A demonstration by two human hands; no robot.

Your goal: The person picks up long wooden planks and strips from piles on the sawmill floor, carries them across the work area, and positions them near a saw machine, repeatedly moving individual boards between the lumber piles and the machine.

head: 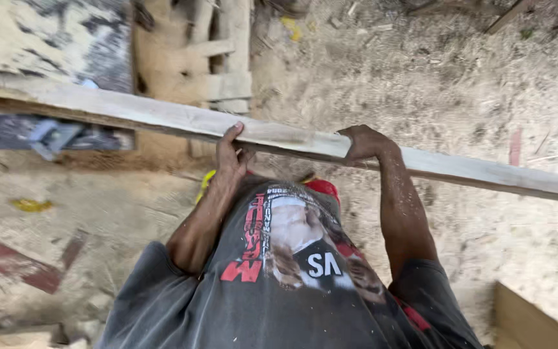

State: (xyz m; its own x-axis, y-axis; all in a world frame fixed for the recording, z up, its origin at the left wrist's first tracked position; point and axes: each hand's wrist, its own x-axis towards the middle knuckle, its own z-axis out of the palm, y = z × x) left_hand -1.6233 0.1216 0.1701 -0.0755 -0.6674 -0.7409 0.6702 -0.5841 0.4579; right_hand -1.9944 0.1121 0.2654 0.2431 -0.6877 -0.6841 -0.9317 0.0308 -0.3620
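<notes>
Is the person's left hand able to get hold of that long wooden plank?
Yes, it seems so: the left hand already rests on the plank, fingers over its edge, nothing between them.

A rough woodworking place, perhaps an open-air sawmill or carpentry yard, is shown. The ground (460, 84) is covered everywhere with pale sawdust and small wood chips. A long sawn plank (182, 116) is seen across the view from 9 o'clock to 3 o'clock. Stacked timber offcuts (224, 58) are found at 12 o'clock, and a worn, paint-stained board (53, 35) at 10 o'clock. A red-painted piece of wood (14, 265) is laid at 8 o'clock, and the edge of a plywood sheet (527, 323) at 4 o'clock.
</notes>
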